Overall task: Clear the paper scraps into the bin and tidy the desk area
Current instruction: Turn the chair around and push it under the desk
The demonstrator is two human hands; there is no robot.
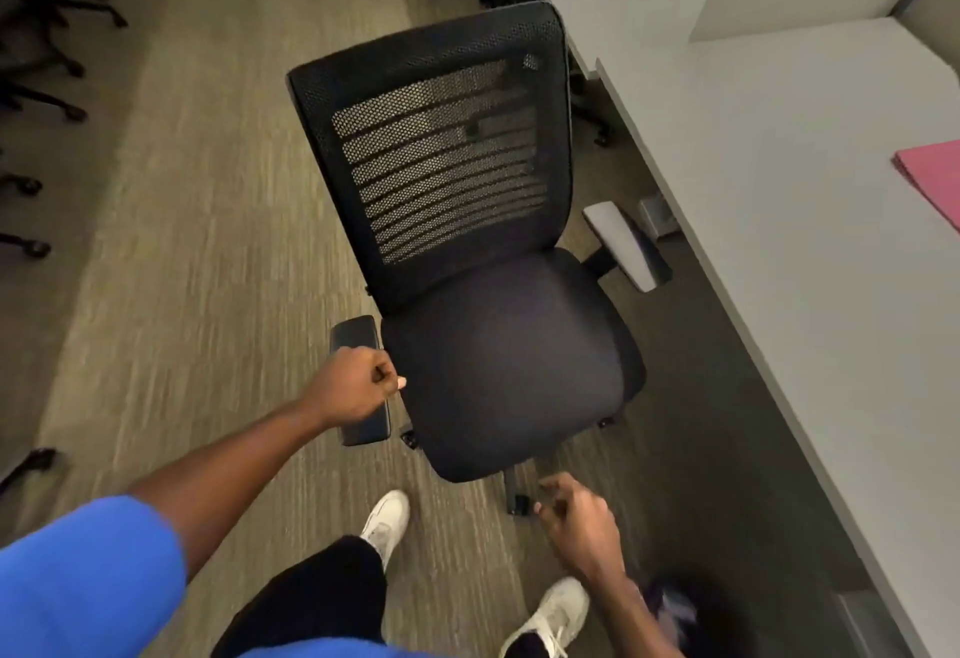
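Black mesh-back office chair [483, 252] standing on carpet just beside grey worktop [779, 220], seat facing camera. Left hand [358, 387] clenching its near black armrest [361, 382]. Right hand [582, 522] hanging loosely curled, grip holding nothing. Pink folder [932, 179] lying at worktop edge.

The left arm reaches toward 1 o'clock, and the left hand [358, 387] is curled in a fist, knuckles up. The right hand [579, 517] hangs lower at 5 o'clock, fingers [550, 488] loosely curled, holding nothing.
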